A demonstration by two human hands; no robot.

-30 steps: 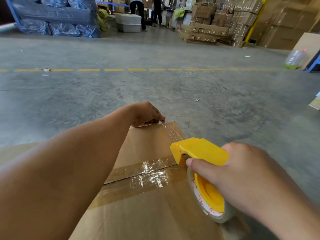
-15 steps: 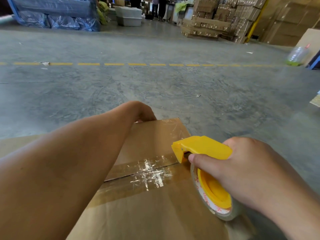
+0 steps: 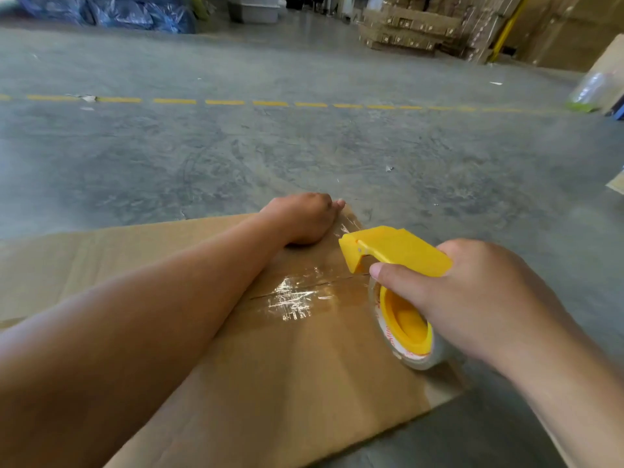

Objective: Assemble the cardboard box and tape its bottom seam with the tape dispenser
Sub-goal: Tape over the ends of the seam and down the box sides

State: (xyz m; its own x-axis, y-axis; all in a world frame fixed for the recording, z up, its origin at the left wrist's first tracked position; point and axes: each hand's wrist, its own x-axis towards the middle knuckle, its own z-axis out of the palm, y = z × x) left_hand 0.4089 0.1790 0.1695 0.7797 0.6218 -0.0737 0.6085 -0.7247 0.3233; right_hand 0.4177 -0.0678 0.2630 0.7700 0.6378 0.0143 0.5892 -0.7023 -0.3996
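Note:
A brown cardboard box (image 3: 287,373) fills the lower middle of the head view, its flap seam facing up. Shiny clear tape (image 3: 293,298) crosses the seam and runs toward the box's far edge. My left hand (image 3: 304,219) presses flat on the far right corner of the box, fingers curled over the edge. My right hand (image 3: 472,298) grips a yellow tape dispenser (image 3: 398,255) holding a clear tape roll (image 3: 405,332). The dispenser sits just above the box's right edge, beside the seam.
Grey concrete floor (image 3: 304,146) stretches ahead with a dashed yellow line (image 3: 223,102). Stacked cardboard on pallets (image 3: 415,28) stands at the back right, blue wrapped bundles (image 3: 118,11) at the back left. A clear plastic bag (image 3: 594,89) lies at the right.
My left hand has pressed down flat on the far corner and the loose tape strands there are gone. The camera tilted down; the dispenser stays by the right edge.

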